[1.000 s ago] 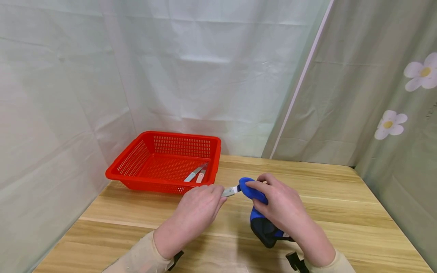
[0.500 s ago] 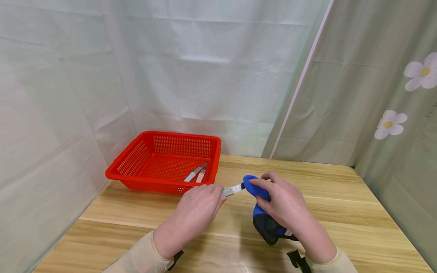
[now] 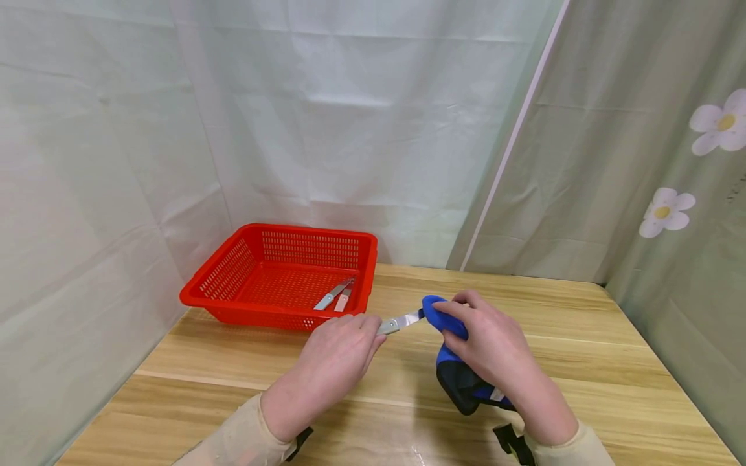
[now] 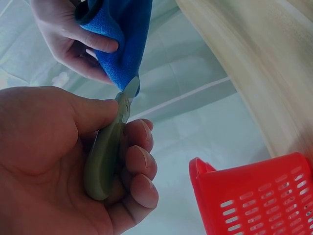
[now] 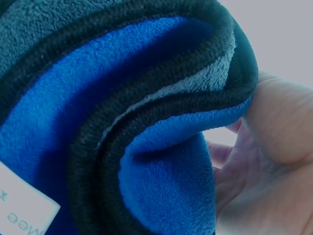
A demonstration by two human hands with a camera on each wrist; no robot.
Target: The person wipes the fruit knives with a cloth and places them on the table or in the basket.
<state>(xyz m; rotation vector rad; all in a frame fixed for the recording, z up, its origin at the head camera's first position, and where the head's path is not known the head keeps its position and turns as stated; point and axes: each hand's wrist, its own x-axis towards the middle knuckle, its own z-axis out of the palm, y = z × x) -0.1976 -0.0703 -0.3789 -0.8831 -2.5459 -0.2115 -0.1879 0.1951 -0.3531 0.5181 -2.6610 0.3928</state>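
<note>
My left hand (image 3: 338, 349) grips a small knife (image 3: 389, 327) by its grey-green handle, the flat metal blade pointing right. In the left wrist view, the thumb lies along the handle (image 4: 102, 164) and the fingers curl round it. A blue cloth (image 3: 444, 318) with black edging is folded over the blade's far end, so the tip is hidden. My right hand (image 3: 492, 340) pinches the cloth there between thumb and fingers, with the rest hanging below the palm. Filling most of the right wrist view, the folded cloth (image 5: 168, 181) shows a white label (image 5: 22, 208).
A red perforated basket (image 3: 256, 316) stands at the back left of the wooden table (image 3: 553, 317). Inside it lie a similar tool with a light blue handle (image 3: 324, 302) and one with a pink handle (image 3: 341, 303). Pale curtains (image 3: 373, 129) hang behind the table and on both sides.
My right hand has slid right and slightly away with the cloth, and more of the metal blade shows between cloth and handle. The left hand has hardly moved.
</note>
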